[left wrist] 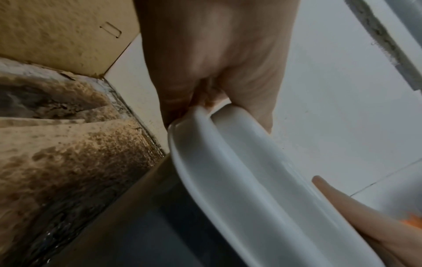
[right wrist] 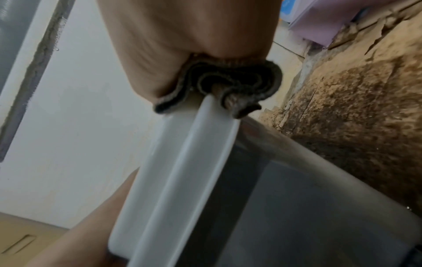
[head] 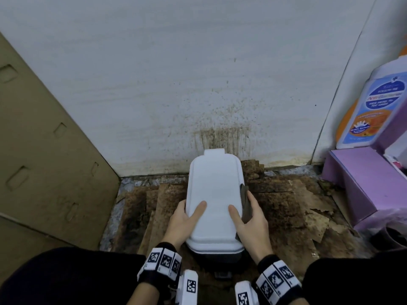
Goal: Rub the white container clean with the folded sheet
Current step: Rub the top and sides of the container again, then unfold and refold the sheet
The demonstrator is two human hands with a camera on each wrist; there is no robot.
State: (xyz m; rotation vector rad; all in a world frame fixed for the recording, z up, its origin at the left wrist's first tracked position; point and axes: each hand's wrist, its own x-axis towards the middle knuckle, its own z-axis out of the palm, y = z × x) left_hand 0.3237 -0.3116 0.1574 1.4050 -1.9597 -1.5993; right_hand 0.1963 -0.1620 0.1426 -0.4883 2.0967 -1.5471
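The white container [head: 214, 190] has a white lid over a dark see-through body and stands on end in front of me on the stained floor. My left hand [head: 186, 216] grips its left rim, thumb flat on the lid and fingers behind the edge; the left wrist view shows this hand [left wrist: 217, 63] clamped on the lid rim [left wrist: 239, 171]. My right hand [head: 252, 217] pinches the folded sheet [head: 245, 202], a dark grey cloth, against the right rim. In the right wrist view the bunched cloth [right wrist: 228, 83] wraps over the lid edge [right wrist: 182, 162] under my palm [right wrist: 182, 36].
A cardboard panel [head: 44, 155] leans at the left. The white wall [head: 198, 73] behind carries a brown splatter stain [head: 222, 137]. Stained cardboard pieces [head: 297, 208] cover the floor. A purple box [head: 361, 181] and a labelled bottle [head: 372, 111] stand at the right.
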